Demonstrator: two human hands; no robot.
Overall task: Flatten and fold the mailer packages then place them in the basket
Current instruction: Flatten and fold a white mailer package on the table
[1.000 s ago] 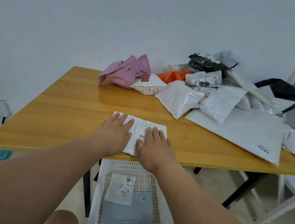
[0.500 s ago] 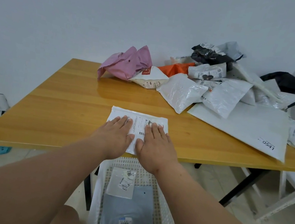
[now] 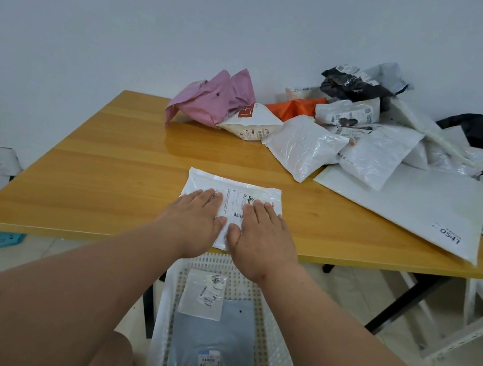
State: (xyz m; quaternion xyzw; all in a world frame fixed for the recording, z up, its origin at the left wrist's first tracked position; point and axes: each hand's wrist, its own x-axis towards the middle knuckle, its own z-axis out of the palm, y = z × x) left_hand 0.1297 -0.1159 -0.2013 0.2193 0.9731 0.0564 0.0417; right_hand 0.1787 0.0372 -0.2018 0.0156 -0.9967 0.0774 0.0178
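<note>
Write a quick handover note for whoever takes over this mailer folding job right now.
Left hand and right hand: both flat, pressing the white mailer at the table's near edge.
Done: two flattened mailers, a small white one on a grey one, lie in the basket below that edge.
Left: fold this mailer, drop it in, then work through the pile at the table's far right.
</note>
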